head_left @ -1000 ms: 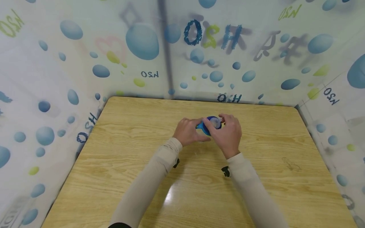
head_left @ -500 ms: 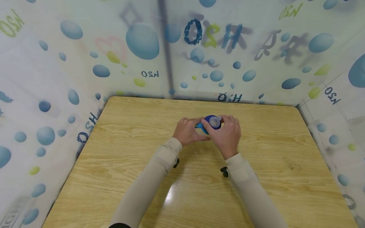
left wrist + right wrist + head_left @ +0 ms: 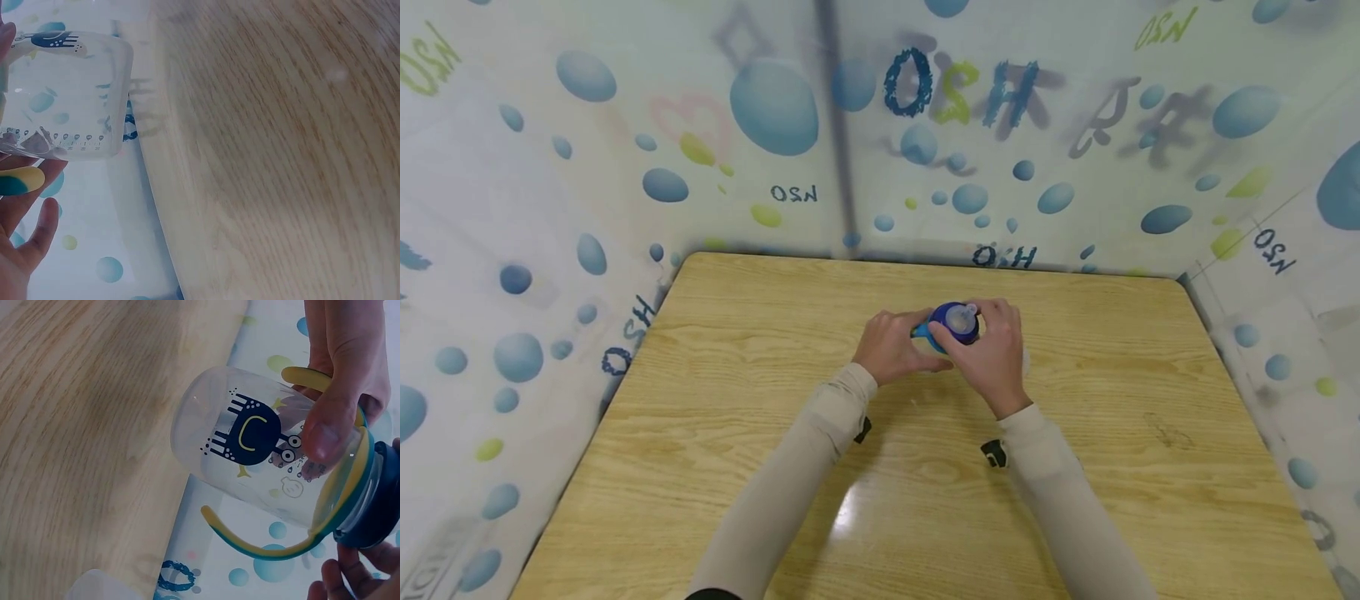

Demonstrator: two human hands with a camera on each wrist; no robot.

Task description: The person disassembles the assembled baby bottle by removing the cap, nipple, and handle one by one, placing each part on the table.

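Hands (image 3: 891, 346) (image 3: 997, 358) grip a see-through bottle (image 3: 253, 437) and blue lid (image 3: 380, 501).

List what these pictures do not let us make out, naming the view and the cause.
Head: most of the bottle, hidden by the left hand, right hand and lid.
Left wrist: the lid, cut off by the left edge.
Left wrist: the row of print, too small and blurred to read.
Right wrist: what the pale item is, cut off by the bottom edge.
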